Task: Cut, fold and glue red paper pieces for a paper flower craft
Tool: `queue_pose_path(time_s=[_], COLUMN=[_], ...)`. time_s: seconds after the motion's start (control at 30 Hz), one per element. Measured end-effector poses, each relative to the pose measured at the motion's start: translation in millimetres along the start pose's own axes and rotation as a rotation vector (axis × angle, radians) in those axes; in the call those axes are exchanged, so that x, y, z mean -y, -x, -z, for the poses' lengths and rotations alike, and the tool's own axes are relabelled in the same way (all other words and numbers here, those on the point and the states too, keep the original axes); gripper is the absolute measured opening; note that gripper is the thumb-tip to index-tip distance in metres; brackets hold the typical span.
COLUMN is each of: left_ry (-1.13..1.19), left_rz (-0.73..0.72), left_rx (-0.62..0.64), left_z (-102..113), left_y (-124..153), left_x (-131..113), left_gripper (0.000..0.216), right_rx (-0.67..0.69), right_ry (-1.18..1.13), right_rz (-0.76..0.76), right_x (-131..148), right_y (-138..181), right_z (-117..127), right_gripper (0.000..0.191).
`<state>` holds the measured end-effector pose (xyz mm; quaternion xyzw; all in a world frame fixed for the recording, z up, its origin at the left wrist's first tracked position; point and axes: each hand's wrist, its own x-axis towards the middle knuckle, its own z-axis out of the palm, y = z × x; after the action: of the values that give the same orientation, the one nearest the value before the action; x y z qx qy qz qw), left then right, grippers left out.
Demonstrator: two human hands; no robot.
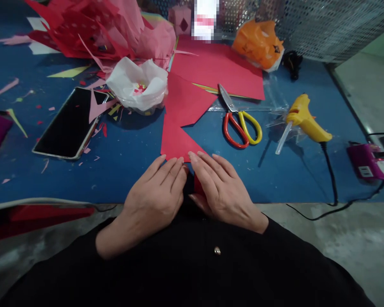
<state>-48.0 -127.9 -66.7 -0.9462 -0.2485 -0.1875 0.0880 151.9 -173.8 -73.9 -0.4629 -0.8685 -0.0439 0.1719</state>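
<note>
Both my hands lie flat, fingers stretched out, on the near end of a folded red paper sheet (182, 123) on the blue table (275, 170). My left hand (156, 194) presses its lower left part. My right hand (220, 189) covers the lower right part, fingertips almost touching the left ones. The paper's lowest part is hidden under my hands. Scissors with a red and a yellow handle (240, 119) lie just right of the paper.
A yellow glue gun (305, 121) with a black cable stands at the right, a purple device (369, 162) beyond it. A black phone (68, 123) lies at the left. A white plastic bag (139, 85), red and pink paper scraps (92, 30), an orange bag (259, 42) sit farther back.
</note>
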Motion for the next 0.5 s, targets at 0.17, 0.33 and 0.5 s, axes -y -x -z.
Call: queue_pose_path(time_s=[0.17,0.33,0.5], left_ry=[-0.050,-0.068,-0.009], left_rz=[-0.050,-0.057,0.023], left_rx=[0.007,-0.019,-0.027], left_z=[-1.4,-4.8,-4.4], left_y=[0.7,0.9,10.2], left_x=[-1.6,-0.9,2.4], left_gripper=[0.039,0.040,0.035], right_rx=[0.029,0.038,0.026], right_ry=[0.065,0.110,0.136], right_rz=[0.038,0.004,0.000], right_x=[2.9,4.6,4.1], right_y=[-1.6,-0.8,-0.2], right_z=[-1.2,-4.0,-4.3], right_gripper=[0.060,0.062,0.058])
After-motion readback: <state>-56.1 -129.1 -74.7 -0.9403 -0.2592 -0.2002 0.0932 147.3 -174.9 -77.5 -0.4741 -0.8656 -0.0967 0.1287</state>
